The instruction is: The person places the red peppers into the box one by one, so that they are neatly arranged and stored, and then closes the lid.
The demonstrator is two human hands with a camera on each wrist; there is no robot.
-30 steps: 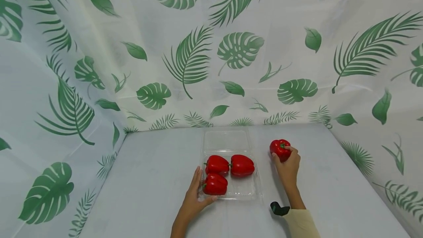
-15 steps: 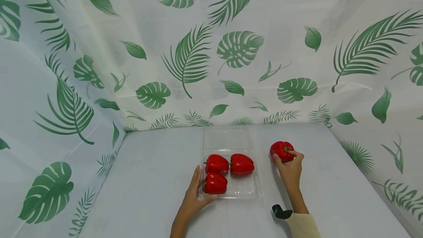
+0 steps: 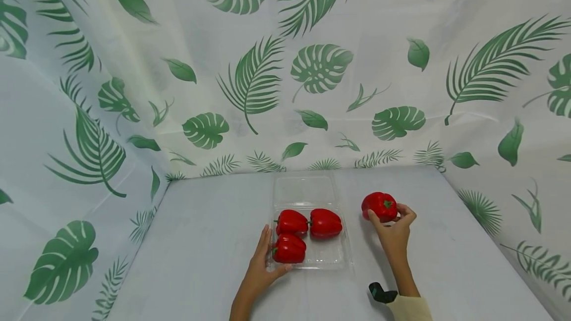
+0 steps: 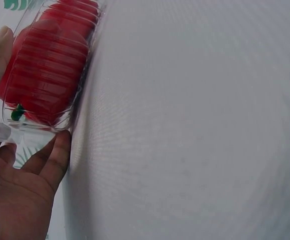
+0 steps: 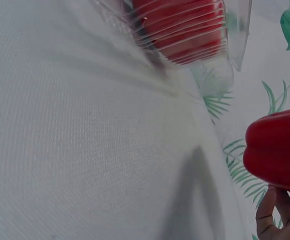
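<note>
A red bell pepper with a green stem is gripped between the thumb and fingers of my right hand, to the right of a clear plastic clamshell container. In the right wrist view, the pepper appears at the right edge with fingers under it. Inside the container lie a back-left pepper, a back-right pepper and a front-left pepper, all red. My left hand is spread around the container's front-left corner, fingers along the left side and thumb at the front rim.
The container's lid lies folded open toward the back. A white-covered table meets leaf-printed sheeting at the back and sides. A black device sits at my right wrist, beside a pale sleeve.
The pepper in my right hand has turned so its stem faces more toward me and to the right. My right hand has shifted slightly right and nearer. The left hand stays put.
</note>
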